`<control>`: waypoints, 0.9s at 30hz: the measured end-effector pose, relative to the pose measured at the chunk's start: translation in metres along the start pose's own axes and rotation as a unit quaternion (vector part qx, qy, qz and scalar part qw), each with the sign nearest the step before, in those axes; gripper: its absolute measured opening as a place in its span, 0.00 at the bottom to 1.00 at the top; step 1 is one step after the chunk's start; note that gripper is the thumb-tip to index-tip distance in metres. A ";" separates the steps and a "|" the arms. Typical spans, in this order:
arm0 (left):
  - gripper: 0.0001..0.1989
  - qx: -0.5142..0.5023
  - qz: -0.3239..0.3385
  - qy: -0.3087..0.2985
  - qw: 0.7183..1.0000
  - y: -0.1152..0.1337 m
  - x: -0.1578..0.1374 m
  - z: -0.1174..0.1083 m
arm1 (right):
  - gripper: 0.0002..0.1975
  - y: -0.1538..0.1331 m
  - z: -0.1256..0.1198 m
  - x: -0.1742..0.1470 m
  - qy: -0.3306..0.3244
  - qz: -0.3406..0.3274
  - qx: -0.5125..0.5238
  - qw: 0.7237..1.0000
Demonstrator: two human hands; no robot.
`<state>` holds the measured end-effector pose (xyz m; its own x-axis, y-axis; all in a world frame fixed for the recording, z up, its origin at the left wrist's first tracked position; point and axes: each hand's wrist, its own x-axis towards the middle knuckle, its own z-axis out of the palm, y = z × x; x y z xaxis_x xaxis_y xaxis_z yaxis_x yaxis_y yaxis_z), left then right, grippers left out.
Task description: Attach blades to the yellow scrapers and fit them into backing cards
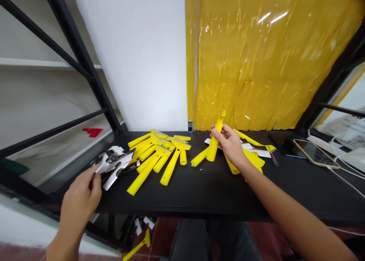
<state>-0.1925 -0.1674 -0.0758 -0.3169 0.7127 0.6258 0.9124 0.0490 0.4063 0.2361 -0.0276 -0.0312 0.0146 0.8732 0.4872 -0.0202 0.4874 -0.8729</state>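
My right hand is closed around the handle of a yellow scraper, raised upright above the black shelf with its head end up. On the left, my left hand pinches the edge of a white-and-black card sleeve at a pile of similar cards. Between my hands lies a heap of yellow scrapers with metal-edged heads. More yellow scrapers and white cards lie beneath and behind my right forearm, partly hidden by it.
The black shelf top has metal frame posts on both sides. To the right are a small cutter knife, a phone, a dark tablet and white cables. A yellow scraper lies below on the red floor. Yellow plastic sheeting hangs behind.
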 end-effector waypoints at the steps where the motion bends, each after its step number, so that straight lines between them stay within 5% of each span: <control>1: 0.30 0.001 -0.009 0.052 0.999 0.014 0.000 -0.002 | 0.19 0.000 -0.002 0.001 0.006 -0.003 0.005 1.000; 3: 0.26 -0.035 -0.050 0.111 0.992 0.046 0.004 -0.004 | 0.20 0.001 -0.005 0.006 0.016 -0.018 0.026 0.999; 6: 0.22 -0.230 -0.084 0.075 0.967 0.105 0.027 0.013 | 0.22 -0.001 -0.008 0.019 0.041 -0.046 0.074 0.995; 11: 0.23 -0.540 -0.137 -0.193 0.808 0.204 0.093 0.087 | 0.20 -0.009 -0.006 0.048 0.102 -0.064 0.127 0.985; 14: 0.15 -0.610 -0.203 -0.216 0.735 0.245 0.118 0.133 | 0.21 -0.005 -0.003 0.055 0.143 -0.083 0.127 0.978; 18: 0.12 -0.623 -0.200 -0.240 0.717 0.267 0.120 0.171 | 0.23 0.015 0.001 0.048 0.170 -0.069 0.110 0.977; 22: 0.17 -0.616 -0.199 -0.249 0.720 0.263 0.112 0.185 | 0.22 0.027 0.002 0.040 0.156 -0.051 0.073 0.984; 27: 0.28 -0.561 -0.182 -0.233 0.773 0.250 0.109 0.183 | 0.21 0.025 0.005 0.036 0.156 -0.061 0.094 0.981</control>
<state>0.0488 0.0505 -0.0284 -0.1335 0.9822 0.1318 -0.0977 -0.1454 0.9845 0.2316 0.0164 -0.0353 0.3338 0.7790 0.5309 -0.1820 0.6058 -0.7745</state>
